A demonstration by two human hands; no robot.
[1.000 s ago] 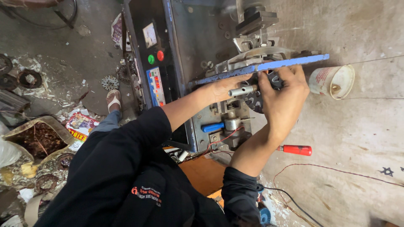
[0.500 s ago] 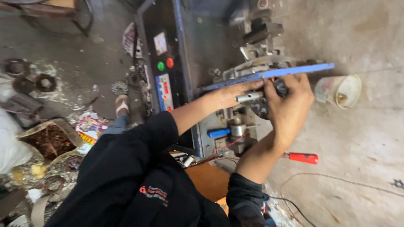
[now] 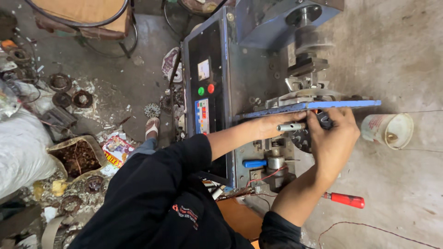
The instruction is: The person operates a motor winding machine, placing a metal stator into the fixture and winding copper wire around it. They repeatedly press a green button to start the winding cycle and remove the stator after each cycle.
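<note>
Seen from the head camera, a person in a dark sleeve is working at a blue-grey machine (image 3: 258, 60) standing on a concrete floor (image 3: 406, 55). Far left of the machine, a white sack (image 3: 20, 152) is lying beside a torn box of brown scrap (image 3: 76, 157), with round metal rings (image 3: 69, 90) scattered on the ground above them. A sandalled foot (image 3: 151, 127) is resting just left of the machine. On the machine's black panel (image 3: 205, 92), a green button (image 3: 201, 91) and a red button (image 3: 211, 88) are sitting side by side below a small screen (image 3: 203, 70).

The left hand (image 3: 272, 125) is reaching in under a long blue bar (image 3: 314, 107) at the machine's right side; its grip is closing around a short metal rod (image 3: 290, 127). The right hand (image 3: 333, 138) is pressing from the other side, fingers curled over a dark toothed wheel (image 3: 302, 138) that is sitting just below the bar and touching the rod's end; whether this grip is fully clamped cannot be told. Below the wheel, a blue handle (image 3: 254, 163) and a red wire (image 3: 265, 177) are showing on the machine's lower face. Right of the machine, a red-handled screwdriver (image 3: 346, 199) is lying on the floor, and a white cup (image 3: 387, 130) is lying tipped on its side near the bar's end.
</note>
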